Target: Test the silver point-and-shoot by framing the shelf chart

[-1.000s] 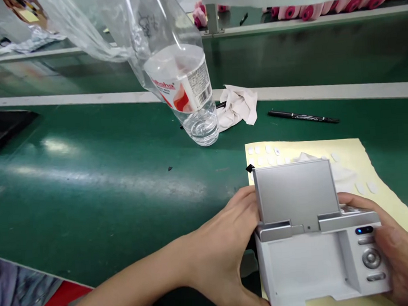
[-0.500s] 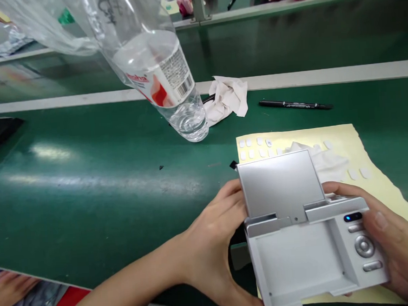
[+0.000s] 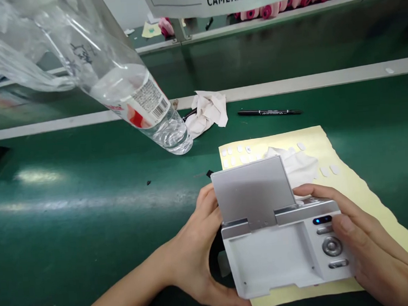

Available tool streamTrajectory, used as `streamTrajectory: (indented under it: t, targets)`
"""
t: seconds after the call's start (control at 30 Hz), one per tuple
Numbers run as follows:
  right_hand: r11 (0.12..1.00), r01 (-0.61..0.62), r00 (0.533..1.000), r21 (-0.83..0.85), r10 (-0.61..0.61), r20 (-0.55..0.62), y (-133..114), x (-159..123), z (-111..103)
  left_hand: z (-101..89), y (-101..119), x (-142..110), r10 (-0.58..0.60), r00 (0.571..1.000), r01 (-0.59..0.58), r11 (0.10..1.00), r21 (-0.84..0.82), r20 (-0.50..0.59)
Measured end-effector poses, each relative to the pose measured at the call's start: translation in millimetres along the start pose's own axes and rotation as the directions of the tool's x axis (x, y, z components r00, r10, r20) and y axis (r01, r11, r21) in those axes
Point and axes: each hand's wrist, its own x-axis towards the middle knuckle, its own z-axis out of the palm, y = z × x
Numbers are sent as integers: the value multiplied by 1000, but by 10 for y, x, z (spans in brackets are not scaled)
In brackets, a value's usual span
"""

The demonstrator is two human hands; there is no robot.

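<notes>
White and silver, looking at a camera-like gadget (image 3: pixel 272 255) clamped between left hand (image 3: pixel 193 265) and right hand (image 3: pixel 374 248) near the tabletop's (image 3: pixel 91 244) front edge, flip-up panel (image 3: pixel 253 191) already raised, blue light (image 3: pixel 318 221) on, can't tell if pressing anything.

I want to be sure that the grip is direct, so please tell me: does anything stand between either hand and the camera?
Nothing visible does. The left hand touches the left side of the camera, and the right hand holds its right side. The bottle is farther off, beyond the left hand.
</notes>
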Motion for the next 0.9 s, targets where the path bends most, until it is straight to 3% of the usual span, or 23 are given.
streamTrajectory:
  t: [0.13, 0.27, 0.33, 0.43, 0.53, 0.67, 0.9]
  targets:
    - [991, 17, 998, -135, -26, -60, 1, -14, -41, 12, -15, -20, 40, 999, -39, 997, 61, -22]
    - [951, 166, 981, -262, -132, 143, 40, 52, -111, 29, -31, -46, 128, 988, -114, 981, 160, -82]
    - [957, 164, 976, -240, -123, 179, 43, 79, -76, 34, -31, -51, 181, 979, -162, 970, 183, -90]
    - [975, 72, 997, -210, -75, -4, 3, 68, 65, 36, -22, -46, 220, 970, -200, 963, 178, -100]
    - [968, 59, 982, -244, -100, -161, -70, 25, 201, 31, -8, -36, 229, 966, -207, 963, 171, -119]
    - [951, 97, 971, -293, -156, -184, -161, -14, 285, 24, 3, -36, 221, 966, -202, 969, 141, -136]
    - [977, 25, 962, -213, -82, -262, -173, -134, 407, 38, 0, -40, 217, 965, -215, 976, 30, -150]
